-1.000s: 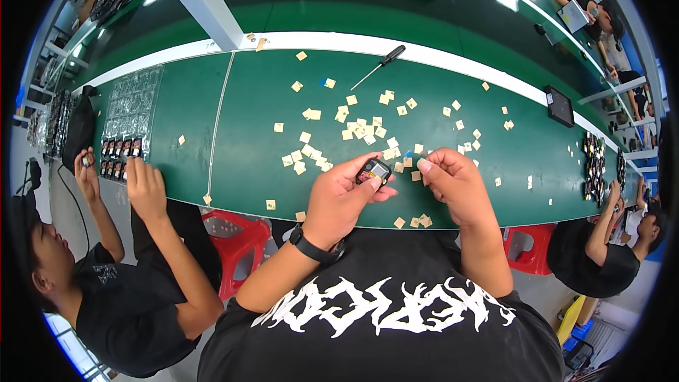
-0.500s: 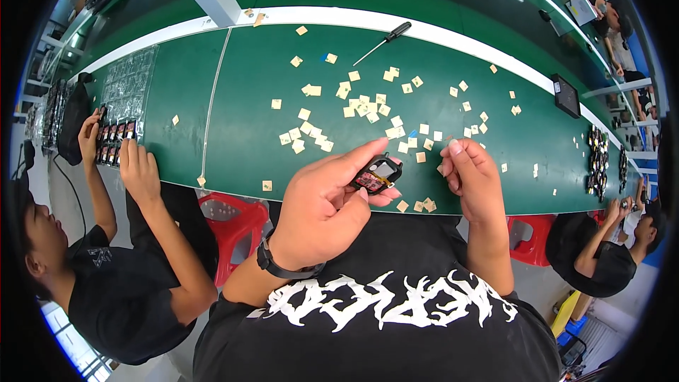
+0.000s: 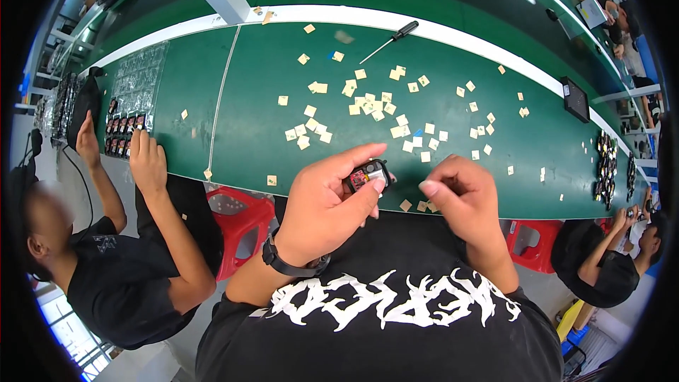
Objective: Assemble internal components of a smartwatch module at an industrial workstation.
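Observation:
My left hand [image 3: 322, 201], wearing a dark wristband, is closed around a small black device [image 3: 370, 175]. The casing shows a red circuit board, a silvery part and a bit of yellow. My left thumb lies across the device's lower right side. Apart from it to the right, my right hand [image 3: 463, 194] hangs over the table's near edge. Its fingers are curled in and the thumb points left; the inside of the grip is hidden. Past both hands, many cream paper squares [image 3: 368, 104] lie scattered on the green table [image 3: 247, 134].
A black-handled screwdriver [image 3: 404, 30] and a black box [image 3: 575, 99] lie toward the far edge. A co-worker at left handles similar devices beside a clear plastic tray [image 3: 138, 74]. More devices [image 3: 605, 170] lie at right. Red stools [image 3: 240, 230] stand by the table.
My right hand has turned, its thumb now pointing left and lower. The left thumb has slid up onto the device. A blurred pale patch appears over the far table. The view has shifted slightly.

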Demonstrator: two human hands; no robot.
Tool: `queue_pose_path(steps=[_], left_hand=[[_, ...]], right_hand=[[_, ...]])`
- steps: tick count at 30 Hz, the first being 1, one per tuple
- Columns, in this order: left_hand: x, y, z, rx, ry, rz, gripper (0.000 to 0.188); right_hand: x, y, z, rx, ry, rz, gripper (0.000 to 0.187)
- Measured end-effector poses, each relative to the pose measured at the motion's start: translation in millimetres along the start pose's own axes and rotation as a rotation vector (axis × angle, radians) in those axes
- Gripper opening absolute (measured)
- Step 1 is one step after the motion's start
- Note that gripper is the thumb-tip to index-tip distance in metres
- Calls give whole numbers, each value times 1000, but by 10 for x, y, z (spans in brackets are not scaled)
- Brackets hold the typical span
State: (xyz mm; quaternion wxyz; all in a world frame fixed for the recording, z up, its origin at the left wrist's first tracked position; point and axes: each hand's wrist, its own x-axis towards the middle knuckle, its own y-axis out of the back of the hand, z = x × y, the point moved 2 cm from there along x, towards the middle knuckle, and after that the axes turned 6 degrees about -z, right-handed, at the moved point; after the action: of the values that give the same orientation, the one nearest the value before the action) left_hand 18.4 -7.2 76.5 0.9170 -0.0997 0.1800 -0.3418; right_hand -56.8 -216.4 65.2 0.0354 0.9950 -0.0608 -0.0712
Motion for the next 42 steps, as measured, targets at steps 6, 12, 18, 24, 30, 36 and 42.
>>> queue_pose_path(steps=[6, 12, 18, 24, 30, 36, 42], left_hand=[[51, -76, -31, 78, 15, 6, 32], [89, -19, -168, 139, -2, -27, 24], [168, 189, -236, 271, -5, 95, 23], [29, 1677, -103, 549, -263, 713, 33], [-126, 2871, -94, 608, -147, 971, 26], [-32, 3205, 41, 925, -23, 994, 35], [46, 3096, 274, 1371, 216, 1030, 61]], right_hand=[[-8, -37, -52, -229, 150, -130, 12], [-25, -61, -44, -259, 256, -122, 12], [-41, -41, 34, -210, 189, -127, 13], [-110, 259, 157, 589, -196, -61, 18], [-172, 358, 277, 935, -115, -333, 19], [-198, 336, 286, 1215, 192, -512, 33], [-60, 258, 390, 1380, 555, -806, 38]])
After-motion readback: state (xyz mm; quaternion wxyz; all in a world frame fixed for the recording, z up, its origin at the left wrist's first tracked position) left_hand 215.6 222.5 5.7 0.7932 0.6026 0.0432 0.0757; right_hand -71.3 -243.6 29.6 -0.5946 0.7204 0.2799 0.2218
